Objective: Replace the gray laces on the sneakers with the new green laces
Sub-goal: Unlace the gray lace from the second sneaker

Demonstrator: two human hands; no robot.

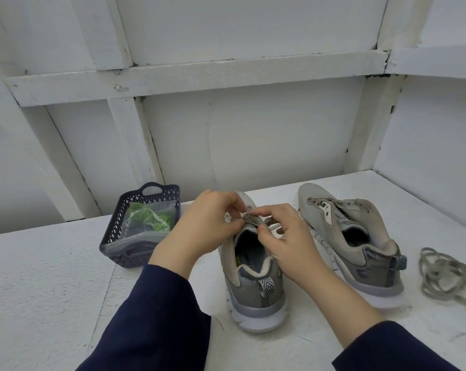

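Observation:
Two gray sneakers stand on the white table, heels toward me. Over the left sneaker (253,285) my left hand (202,231) and my right hand (285,236) both pinch its gray lace (276,227) near the top eyelets. The right sneaker (360,236) has bare eyelets and no lace. A loose gray lace (443,274) lies bunched on the table to its right. The green laces (149,219) sit in a clear plastic bag inside a dark blue basket (117,226) at the left.
White table surface (52,277) ends at a white panelled wall (253,135) close behind the sneakers and basket. My dark blue sleeves (159,317) reach in from the bottom edge.

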